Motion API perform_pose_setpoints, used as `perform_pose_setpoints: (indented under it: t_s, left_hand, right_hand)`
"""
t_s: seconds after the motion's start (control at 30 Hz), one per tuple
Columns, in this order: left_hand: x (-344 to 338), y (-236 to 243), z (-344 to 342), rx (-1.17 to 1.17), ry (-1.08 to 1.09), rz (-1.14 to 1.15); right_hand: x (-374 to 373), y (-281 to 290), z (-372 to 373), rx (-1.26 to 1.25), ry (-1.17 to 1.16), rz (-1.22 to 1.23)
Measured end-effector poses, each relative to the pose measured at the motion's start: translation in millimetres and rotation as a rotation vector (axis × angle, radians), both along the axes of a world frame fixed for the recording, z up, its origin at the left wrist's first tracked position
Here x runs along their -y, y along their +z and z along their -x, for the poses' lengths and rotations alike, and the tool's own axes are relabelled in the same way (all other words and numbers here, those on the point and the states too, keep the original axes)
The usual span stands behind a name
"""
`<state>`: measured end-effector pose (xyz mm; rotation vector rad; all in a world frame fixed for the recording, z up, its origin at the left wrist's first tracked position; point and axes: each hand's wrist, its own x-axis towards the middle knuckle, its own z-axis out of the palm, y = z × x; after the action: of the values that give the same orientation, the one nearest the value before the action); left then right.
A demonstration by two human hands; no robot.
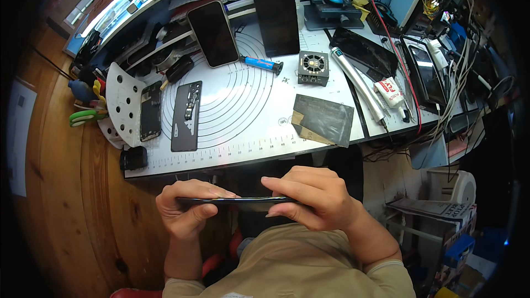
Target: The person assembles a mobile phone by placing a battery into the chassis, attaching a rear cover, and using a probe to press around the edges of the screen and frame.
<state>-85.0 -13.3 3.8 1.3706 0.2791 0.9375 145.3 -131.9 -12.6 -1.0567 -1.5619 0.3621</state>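
Observation:
Just in front of the bench edge, a thin dark phone [248, 200] is held level and seen edge-on, so its faces cannot be made out. Its left end sits in my left hand [185, 207], thumb on the near side and fingers along the far side. My right hand [317, 196] pinches the other end between thumb and fingers. Closest on the bench are a grey phone back part [185, 124] with small components and, at the right, a dark flat sheet [326, 121] with a torn brown piece on it.
Two dark-screened phones [213, 34] lean upright at the back. A small square fan [313, 68], a blue syringe [261, 64], a silver pen-shaped tool [356, 83] and a white tube [390, 92] lie around. Cables [458, 83] hang at the right; a perforated white holder [120, 99] stands left.

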Motion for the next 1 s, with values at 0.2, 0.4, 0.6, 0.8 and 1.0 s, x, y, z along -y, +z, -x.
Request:
perform_pose_setpoints:
  t_s: [0.2, 0.4, 0.6, 0.8, 1.0]
  left_hand:
    - [3, 3, -5, -0.028, 0.079, 0.002]
    - [1, 3, -2, -0.109, 0.077, -0.040]
    - [3, 5, -2, -0.058, 0.064, -0.042]
    - [4, 4, -3, -0.078, 0.065, -0.063]
    - [17, -8, -2, -0.024, -0.043, -0.277]
  right_hand:
    - [-4, 3, -5, 0.183, -0.030, -0.069]
    - [-1, -1, -7, 0.318, -0.030, -0.055]
    - [0, 4, -7, 0.183, 0.040, 0.017]
    - [-2, 2, -11, 0.277, 0.029, -0.027]
    - [24, -9, -13, -0.038, 0.072, 0.023]
